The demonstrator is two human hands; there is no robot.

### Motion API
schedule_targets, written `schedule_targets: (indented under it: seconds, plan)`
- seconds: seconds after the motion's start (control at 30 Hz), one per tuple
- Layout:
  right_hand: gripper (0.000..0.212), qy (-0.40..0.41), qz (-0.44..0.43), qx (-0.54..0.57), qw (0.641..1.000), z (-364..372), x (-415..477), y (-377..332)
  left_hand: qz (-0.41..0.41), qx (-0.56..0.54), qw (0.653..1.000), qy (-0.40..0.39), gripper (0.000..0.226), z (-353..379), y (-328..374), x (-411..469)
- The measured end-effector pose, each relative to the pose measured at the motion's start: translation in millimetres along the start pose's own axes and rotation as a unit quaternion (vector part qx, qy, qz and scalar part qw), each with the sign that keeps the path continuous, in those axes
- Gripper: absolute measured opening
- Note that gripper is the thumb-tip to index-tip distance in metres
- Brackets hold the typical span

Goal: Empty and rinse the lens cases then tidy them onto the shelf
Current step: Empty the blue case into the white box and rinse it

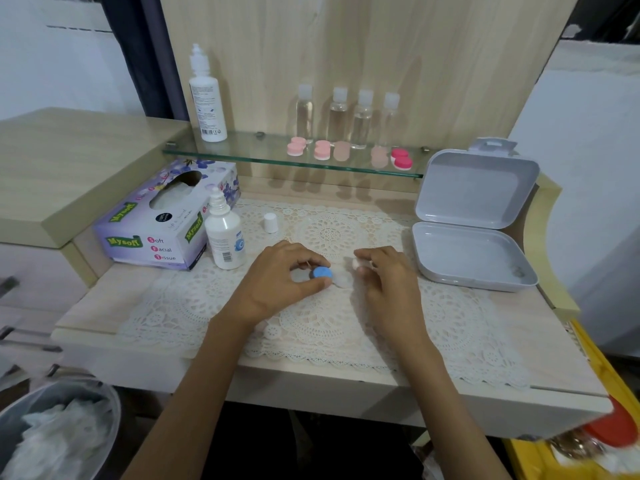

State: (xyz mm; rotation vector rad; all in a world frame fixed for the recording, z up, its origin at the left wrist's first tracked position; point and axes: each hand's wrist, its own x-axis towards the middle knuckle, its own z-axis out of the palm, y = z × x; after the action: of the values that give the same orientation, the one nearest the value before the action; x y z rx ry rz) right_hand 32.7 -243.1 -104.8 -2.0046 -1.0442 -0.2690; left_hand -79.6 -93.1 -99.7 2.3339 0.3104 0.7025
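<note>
Lens case cap (322,272): blue. Shelf cases (401,159): pink. Tissue box (166,216): purple floral. Table mat (329,327): cream lace.

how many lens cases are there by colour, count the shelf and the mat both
light pink lens cases: 2
beige lens cases: 2
bright pink lens case: 1
blue-capped lens case, held by the left hand: 1
total: 6

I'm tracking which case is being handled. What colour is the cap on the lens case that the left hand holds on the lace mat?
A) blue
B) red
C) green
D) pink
A: the left hand grips a clear plastic lens case whose round screw cap is blue.
</note>
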Motion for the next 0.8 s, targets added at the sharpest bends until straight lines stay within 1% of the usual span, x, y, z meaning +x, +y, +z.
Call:
schedule_targets:
  seconds: [0.1, 0.27, 0.4, 0.8]
  plan:
    - [0.031, -0.048, -0.007, 0.079, 0.996, -1.9, 0.0, -5.6, 0.003, 0.004, 1.0, 0.001, 0.037, -0.1, 0.1, -0.2]
    - [0.029, -0.098, -0.047, 0.015, 0.994, -0.1, 0.7, -4.9, 0.001, -0.001, 1.0, 0.001, 0.036, -0.6, 0.6, -0.5]
    - [0.027, -0.104, -0.053, -0.013, 0.993, 0.4, -0.1, -4.9, 0.004, -0.002, 1.0, 0.003, 0.034, -0.2, 0.3, -0.6]
    - [0.023, -0.1, -0.045, -0.026, 0.994, -1.5, -0.2, -6.6, 0.002, -0.001, 1.0, 0.005, 0.02, 0.0, 0.5, -1.1]
